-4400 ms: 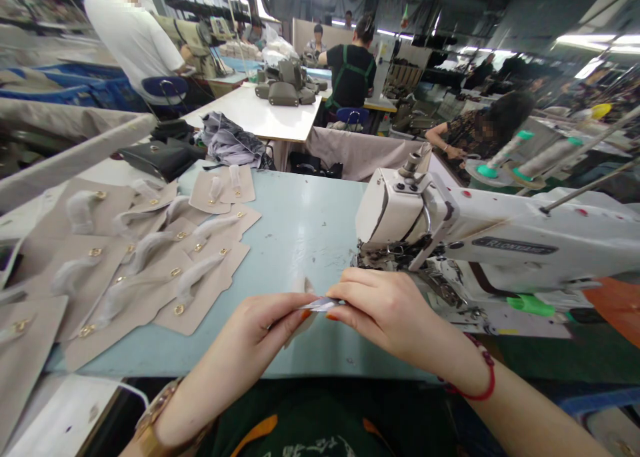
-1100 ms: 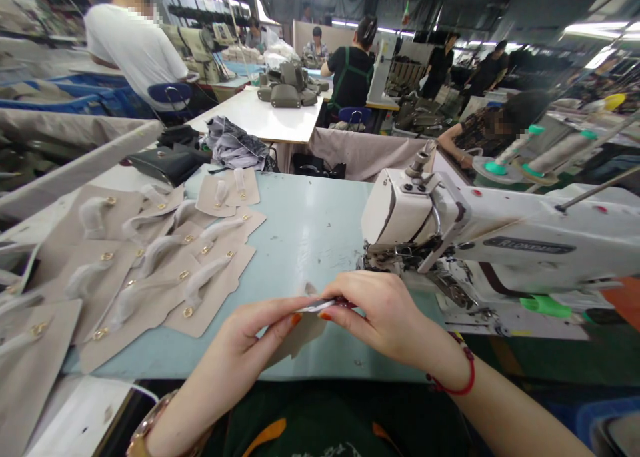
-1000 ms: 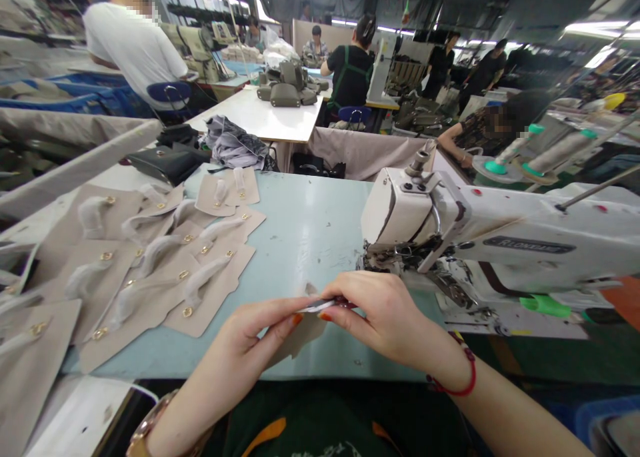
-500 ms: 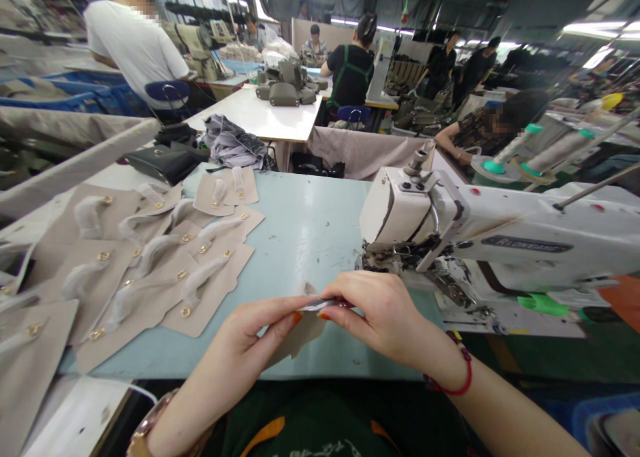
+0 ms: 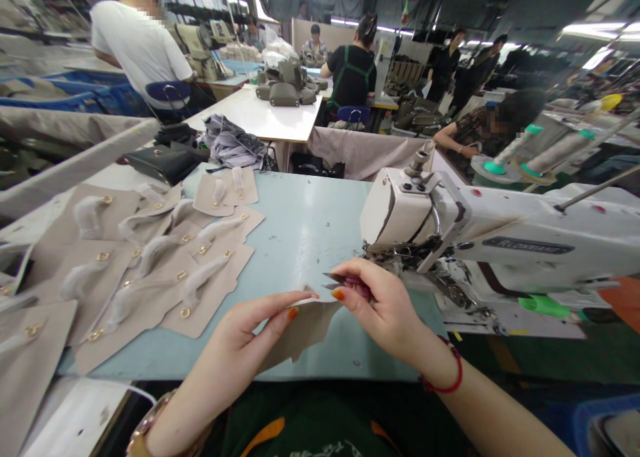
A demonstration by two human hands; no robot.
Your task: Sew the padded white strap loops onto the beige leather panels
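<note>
Between thumb and fingers, my left hand [image 5: 260, 327] pinches the upper edge of a beige leather-like panel [image 5: 303, 334], which hangs down over the table. My right hand [image 5: 377, 304] is closed around small thread snips [image 5: 330, 280] with a reddish-purple grip [image 5: 356, 284]. The two blades point left and stand apart, just above and right of the panel's edge. Most of the snips' grip is hidden in my palm. To the right of my right hand is a white sewing machine [image 5: 500, 237].
Flat beige panels [image 5: 210, 290] with wrapped handles and gold-coloured rings overlap on the left of the pale blue tabletop [image 5: 305, 230]. Beyond it lie crumpled grey cloth [image 5: 233, 144] and a black bag [image 5: 167, 160]. Thread cones [image 5: 515, 147] stand at right. Several co-workers sit or stand farther back.
My right hand has shifted slightly right, away from my left hand. The snips' blades now show, parted and clear of the edge. More of the hanging panel is visible.
</note>
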